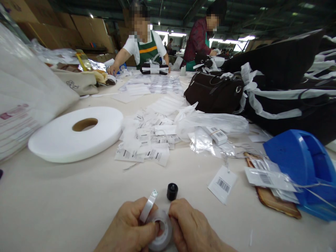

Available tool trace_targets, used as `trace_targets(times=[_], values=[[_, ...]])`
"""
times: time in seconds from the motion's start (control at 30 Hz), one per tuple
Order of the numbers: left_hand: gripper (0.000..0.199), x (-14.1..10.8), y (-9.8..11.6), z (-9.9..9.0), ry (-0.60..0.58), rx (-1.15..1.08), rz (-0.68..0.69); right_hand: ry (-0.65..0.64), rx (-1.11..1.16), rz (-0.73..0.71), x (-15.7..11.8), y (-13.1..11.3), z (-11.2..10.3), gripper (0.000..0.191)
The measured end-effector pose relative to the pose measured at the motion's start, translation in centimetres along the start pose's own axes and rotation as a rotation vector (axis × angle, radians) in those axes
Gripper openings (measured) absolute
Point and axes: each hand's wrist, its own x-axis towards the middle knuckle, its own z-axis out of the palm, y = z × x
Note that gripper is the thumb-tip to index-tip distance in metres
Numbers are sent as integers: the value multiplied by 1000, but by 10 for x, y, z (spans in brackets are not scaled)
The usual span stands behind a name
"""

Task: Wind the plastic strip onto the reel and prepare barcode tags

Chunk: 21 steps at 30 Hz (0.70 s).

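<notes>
Low in the middle of the head view, my left hand (131, 225) is closed around a roll of clear tape (167, 233), its thumb in the ring's hole. A strip of tape (149, 205) stands up out of that hand's fingers. My right hand (193, 224) presses its curled fingers against the right side of the same roll. Just beyond the fingertips, a small black cylindrical core (172, 192) stands upright on the table. A white barcode tag (222, 184) lies to the right, apart from both hands.
A large white roll of strip material (52, 136) lies left. Printed tags (147, 143) are heaped mid-table. A blue tape dispenser (286, 150) stands right, beside bagged tags (267, 176). Dark brown bags (212, 92) fill the right back. Two co-workers (147, 49) stand across the table.
</notes>
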Motion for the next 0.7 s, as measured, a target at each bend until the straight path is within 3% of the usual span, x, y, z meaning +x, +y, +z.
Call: trace_targets(times=[0.17,0.27,0.43,0.7], values=[[10,1,9,-6,-83,-33,-13,-18,-33,-72,0,-2,-1,21],[12,3,8,-5,-91,-53,-18,-65,185,83,8,-4,-9,15],[10,6,2,-3,-55,-113,54,-251,867,507,21,-8,-26,19],[13,5,0,-2,-12,-78,55,-198,904,609,20,-9,-31,26]])
